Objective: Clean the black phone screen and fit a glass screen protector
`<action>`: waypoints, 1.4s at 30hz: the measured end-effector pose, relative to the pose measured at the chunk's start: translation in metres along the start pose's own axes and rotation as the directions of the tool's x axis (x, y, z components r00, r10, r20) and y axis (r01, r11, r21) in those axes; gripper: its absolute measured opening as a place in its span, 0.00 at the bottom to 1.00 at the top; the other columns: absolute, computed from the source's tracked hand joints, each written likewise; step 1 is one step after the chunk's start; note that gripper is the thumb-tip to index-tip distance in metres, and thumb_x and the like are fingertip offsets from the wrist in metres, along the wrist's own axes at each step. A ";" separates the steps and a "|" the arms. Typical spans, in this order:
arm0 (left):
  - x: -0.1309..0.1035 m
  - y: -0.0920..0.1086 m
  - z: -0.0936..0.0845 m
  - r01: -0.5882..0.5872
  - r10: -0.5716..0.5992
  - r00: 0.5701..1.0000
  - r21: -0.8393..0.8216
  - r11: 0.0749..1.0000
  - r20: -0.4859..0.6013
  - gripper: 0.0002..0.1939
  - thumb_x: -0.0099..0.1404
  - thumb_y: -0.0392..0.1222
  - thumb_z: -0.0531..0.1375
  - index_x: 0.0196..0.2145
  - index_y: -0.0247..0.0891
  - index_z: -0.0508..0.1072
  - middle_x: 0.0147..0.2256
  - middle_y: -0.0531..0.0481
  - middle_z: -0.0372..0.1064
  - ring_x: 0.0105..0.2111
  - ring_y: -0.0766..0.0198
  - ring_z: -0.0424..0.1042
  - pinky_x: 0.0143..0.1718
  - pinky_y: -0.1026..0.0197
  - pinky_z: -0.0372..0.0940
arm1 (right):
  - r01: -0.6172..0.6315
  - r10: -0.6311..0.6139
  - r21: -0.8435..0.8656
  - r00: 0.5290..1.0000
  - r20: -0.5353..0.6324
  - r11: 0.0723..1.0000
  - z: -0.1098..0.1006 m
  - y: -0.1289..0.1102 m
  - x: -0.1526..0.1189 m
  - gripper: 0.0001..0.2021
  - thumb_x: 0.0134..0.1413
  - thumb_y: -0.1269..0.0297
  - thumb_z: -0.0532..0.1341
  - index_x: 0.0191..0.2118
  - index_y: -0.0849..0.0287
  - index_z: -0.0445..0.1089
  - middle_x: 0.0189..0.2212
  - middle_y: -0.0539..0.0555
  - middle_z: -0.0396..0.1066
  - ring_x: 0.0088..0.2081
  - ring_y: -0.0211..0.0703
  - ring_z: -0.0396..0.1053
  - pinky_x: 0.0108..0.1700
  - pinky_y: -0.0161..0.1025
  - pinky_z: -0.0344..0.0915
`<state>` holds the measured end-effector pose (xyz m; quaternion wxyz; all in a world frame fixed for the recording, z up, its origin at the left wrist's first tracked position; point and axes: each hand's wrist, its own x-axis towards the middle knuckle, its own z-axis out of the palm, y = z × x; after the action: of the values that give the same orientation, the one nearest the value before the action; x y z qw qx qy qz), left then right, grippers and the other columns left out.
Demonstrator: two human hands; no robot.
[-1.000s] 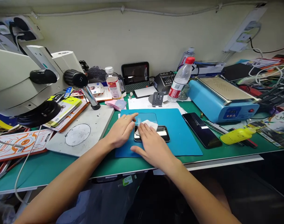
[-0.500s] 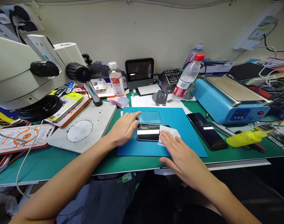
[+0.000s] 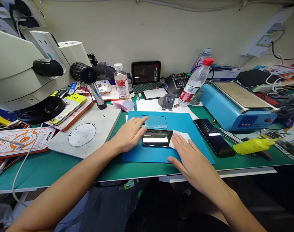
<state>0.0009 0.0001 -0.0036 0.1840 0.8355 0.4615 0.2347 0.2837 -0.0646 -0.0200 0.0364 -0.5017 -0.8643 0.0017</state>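
A phone (image 3: 157, 140) with a glossy dark face and a bright reflection lies on a blue mat (image 3: 149, 154). My left hand (image 3: 129, 133) rests at the phone's left end, fingers stretched out and thumb at its edge. My right hand (image 3: 191, 154) lies flat, thumb apart, its fingertips pressing a white wipe (image 3: 185, 136) onto the phone's right end. Under the wipe, that end is hidden. Just behind the phone lies a clear, phone-shaped sheet (image 3: 156, 121); my left fingertips reach its left part.
A microscope (image 3: 18, 74) overhangs the left side. Right of the mat are a dark phone (image 3: 214, 138), a yellow squeeze bottle (image 3: 251, 146) and a blue heating plate (image 3: 236, 103). Behind stand a metal phone stand (image 3: 168, 101), a red-capped bottle (image 3: 191, 85) and a small screen device (image 3: 146, 73).
My right hand has slid the wipe rightward along the phone, baring more of its face. My left hand stays at the phone's left end. The camera view has shifted slightly.
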 end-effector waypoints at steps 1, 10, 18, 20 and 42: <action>0.000 0.001 0.000 -0.004 0.004 1.000 0.001 1.000 0.005 0.27 0.79 0.48 0.41 0.68 0.33 0.58 0.54 0.41 0.72 0.50 0.51 0.66 0.56 0.46 0.62 | 0.007 -0.007 -0.008 1.000 -0.015 1.000 0.000 -0.001 -0.007 0.40 0.70 0.40 0.46 0.72 0.69 0.54 0.71 0.68 0.55 0.72 0.60 0.55 0.70 0.61 0.57; -0.001 -0.001 0.005 -0.012 0.012 1.000 0.013 1.000 0.019 0.27 0.79 0.49 0.40 0.68 0.34 0.58 0.55 0.41 0.71 0.51 0.51 0.66 0.56 0.46 0.62 | -0.091 0.091 -0.002 0.995 0.027 0.996 -0.002 0.002 0.028 0.41 0.70 0.39 0.42 0.71 0.71 0.56 0.71 0.69 0.56 0.72 0.64 0.51 0.69 0.66 0.55; 0.002 0.002 0.004 0.007 -0.007 1.000 0.000 1.000 0.014 0.27 0.78 0.49 0.40 0.67 0.35 0.59 0.53 0.42 0.72 0.50 0.51 0.66 0.55 0.47 0.62 | -0.019 0.015 -0.030 0.995 -0.101 0.999 0.012 -0.017 -0.015 0.42 0.69 0.39 0.47 0.71 0.72 0.55 0.71 0.72 0.55 0.71 0.64 0.55 0.68 0.63 0.60; 0.002 0.001 0.006 0.010 -0.010 1.000 -0.001 1.000 0.005 0.28 0.78 0.50 0.40 0.67 0.34 0.59 0.53 0.41 0.72 0.50 0.51 0.67 0.55 0.47 0.62 | -0.007 0.007 -0.001 0.996 -0.093 1.000 0.011 -0.023 -0.009 0.43 0.68 0.38 0.47 0.71 0.73 0.56 0.71 0.73 0.54 0.71 0.64 0.55 0.68 0.62 0.59; -0.003 -0.007 0.008 0.073 -0.078 0.993 -0.068 0.995 -0.086 0.46 0.72 0.70 0.29 0.66 0.36 0.62 0.52 0.40 0.72 0.50 0.50 0.68 0.57 0.44 0.62 | 0.144 -0.140 0.214 0.990 -0.031 0.966 0.006 -0.056 0.012 0.45 0.67 0.38 0.50 0.72 0.77 0.53 0.72 0.72 0.47 0.73 0.61 0.48 0.71 0.58 0.55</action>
<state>-0.0002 0.0001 -0.0146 0.1993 0.7998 0.4926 0.2792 0.2289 -0.0817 -0.0235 0.0974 -0.4315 -0.8924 0.0891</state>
